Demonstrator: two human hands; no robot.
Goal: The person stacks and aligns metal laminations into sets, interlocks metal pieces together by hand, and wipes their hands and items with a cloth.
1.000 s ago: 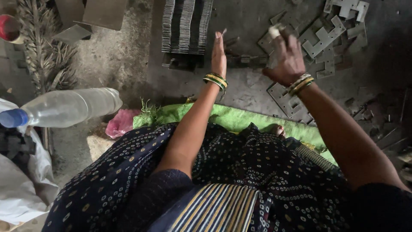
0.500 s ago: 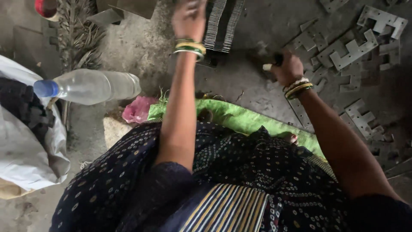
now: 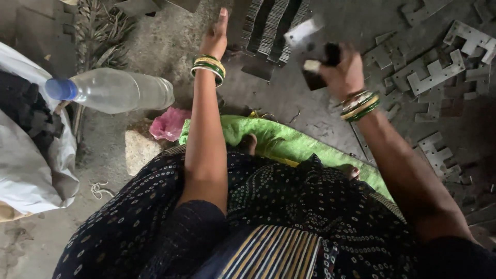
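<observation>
Right hand [image 3: 343,72] clamped on dark, blurred metal pieces [image 3: 315,77], probably plates; left hand [image 3: 216,37] flat, fingers together, at eleven o'clock beside stacked plates [image 3: 271,26].

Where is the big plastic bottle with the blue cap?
In the head view, the plastic bottle lies on its side on the ground at the left, beside the left hand and just above the pink cloth.

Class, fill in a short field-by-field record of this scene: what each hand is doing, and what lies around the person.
Left hand: left hand open, flat against the stack of thin metal plates
Right hand: right hand raised, grip closed on dark metal pieces
Floor, right: loose notched metal stampings
Floor, left: clear plastic bottle with blue cap, lying down; pink cloth
Under the person: green cloth
Wrists: green and gold bangles
</observation>
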